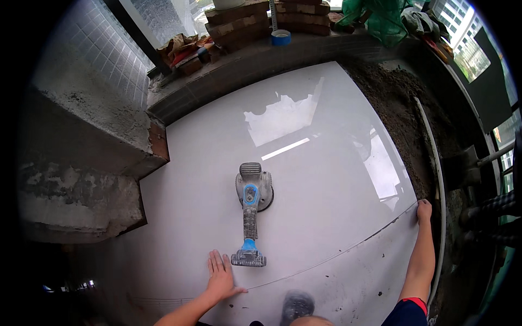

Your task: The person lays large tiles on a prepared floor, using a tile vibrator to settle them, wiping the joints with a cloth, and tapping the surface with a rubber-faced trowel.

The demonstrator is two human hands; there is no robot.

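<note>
Tile [321, 185], glossy and pale, lay beneath my left hand [220, 281], fingers parted; my right hand [424, 211] curled at its edge, clamped or not I couldn't tell.

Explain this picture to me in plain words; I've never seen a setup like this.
There is no robot here: these are a person's own bare hands, seen from a wide fisheye camera worn on the head and looking down, so straight edges bend. The large pale, shiny surface is a slab. On it stands a grey-and-blue handheld tool with a round base; neither hand is holding it. The left hand lies spread on the slab, its thumb near a dark seam. The right hand is curled at the slab's edge, by the seam's far end; whether it grips is unclear. Beyond the slab are loose dark soil and a ledge with a blue ring.
</note>
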